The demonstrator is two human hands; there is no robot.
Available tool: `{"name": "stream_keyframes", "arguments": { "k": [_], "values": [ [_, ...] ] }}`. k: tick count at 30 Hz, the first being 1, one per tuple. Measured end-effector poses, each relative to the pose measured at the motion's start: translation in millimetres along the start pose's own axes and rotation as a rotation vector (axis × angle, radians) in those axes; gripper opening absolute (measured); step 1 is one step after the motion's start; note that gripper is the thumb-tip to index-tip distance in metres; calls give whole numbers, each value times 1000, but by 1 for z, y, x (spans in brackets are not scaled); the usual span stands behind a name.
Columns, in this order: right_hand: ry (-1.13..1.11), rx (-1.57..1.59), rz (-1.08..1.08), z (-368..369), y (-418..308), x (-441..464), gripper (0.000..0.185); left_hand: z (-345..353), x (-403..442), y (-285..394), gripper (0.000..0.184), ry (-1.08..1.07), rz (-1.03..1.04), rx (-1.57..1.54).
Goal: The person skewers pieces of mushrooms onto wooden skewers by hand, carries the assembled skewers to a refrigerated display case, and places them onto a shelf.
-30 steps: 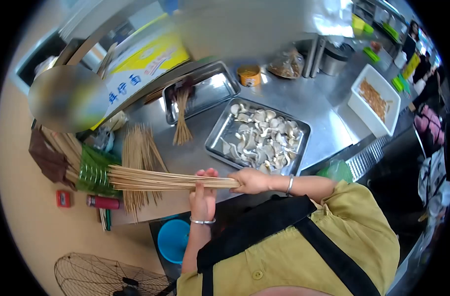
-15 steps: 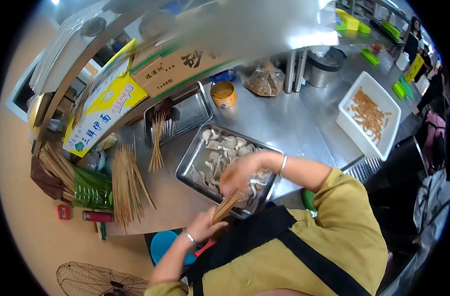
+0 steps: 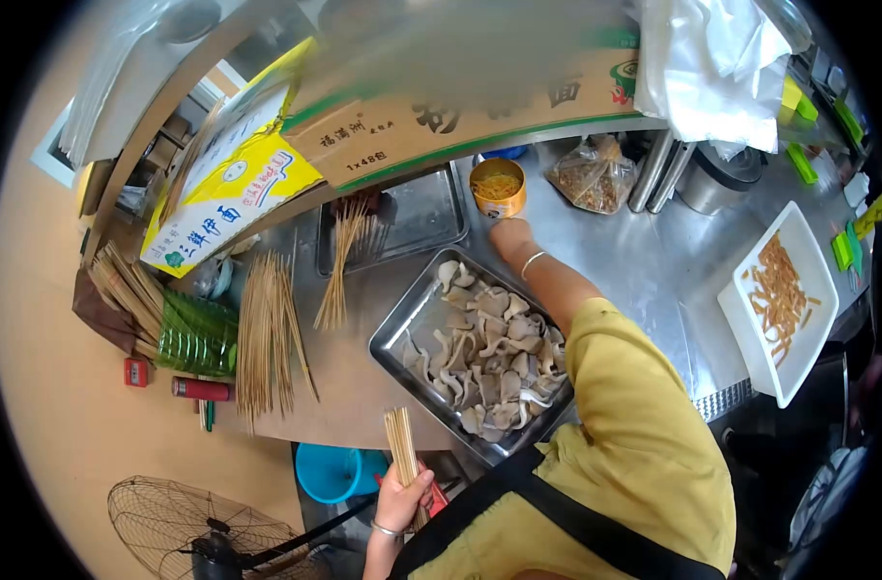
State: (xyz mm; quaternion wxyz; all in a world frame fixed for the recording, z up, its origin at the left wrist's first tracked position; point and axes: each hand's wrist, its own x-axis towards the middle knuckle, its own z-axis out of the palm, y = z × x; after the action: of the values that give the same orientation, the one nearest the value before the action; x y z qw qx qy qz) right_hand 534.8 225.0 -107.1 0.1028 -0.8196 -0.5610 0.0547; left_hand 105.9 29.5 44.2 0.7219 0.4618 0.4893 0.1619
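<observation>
Bundle of sticks [image 3: 401, 440] gripped in left hand [image 3: 402, 500], fingers closed, held near table [image 3: 349, 411] edge, between blue bucket [image 3: 327, 474] and metal tray [image 3: 419, 317]. Right hand [image 3: 511, 237] extended past tray to orange can [image 3: 504, 207]; fingers partly hidden, so grip cannot be told. Mushrooms [image 3: 499, 343] spread in tray. Loose sticks [image 3: 264, 333] laid on table, left of tray. Brown strips [image 3: 775, 290] contained in white tub [image 3: 747, 333], far right.
</observation>
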Motion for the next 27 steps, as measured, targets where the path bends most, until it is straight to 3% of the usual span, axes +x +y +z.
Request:
{"name": "stream_keyframes", "arguments": {
  "k": [5, 7, 9, 12, 16, 20, 22, 23, 24, 27],
  "values": [
    [80, 289, 34, -64, -12, -58, 13, -1, 22, 30, 20, 54, 144, 167],
    [-235, 1068, -110, -97, -41, -119, 12, -3, 37, 45, 30, -2, 203, 243],
    [-458, 1191, -138, -119, -78, -173, 6, 1, 49, 63, 38, -68, 293, 279],
    [-545, 1092, -210, -137, -124, -233, 11, 10, 54, 70, 40, -136, 339, 234],
    [-587, 1309, -153, -134, -148, -269, 9, 4, 57, 66, 39, -345, 324, 238],
    [-525, 1548, -99, -132, -153, -287, 7, -8, 52, 58, 25, -439, 223, 259],
    [-610, 2256, 53, -141, -161, -301, 10, -12, 52, 51, 24, -473, 213, 245],
    [-662, 2374, -129, -136, -165, -304, 12, -13, 52, 48, 24, -496, 191, 234],
    [-727, 2425, -260, -133, -170, -308, 17, -15, 53, 44, 24, -498, 200, 230],
    [-765, 2322, -157, -130, -166, -320, 21, -19, 48, 38, 22, -568, 222, 238]
  ]
}}
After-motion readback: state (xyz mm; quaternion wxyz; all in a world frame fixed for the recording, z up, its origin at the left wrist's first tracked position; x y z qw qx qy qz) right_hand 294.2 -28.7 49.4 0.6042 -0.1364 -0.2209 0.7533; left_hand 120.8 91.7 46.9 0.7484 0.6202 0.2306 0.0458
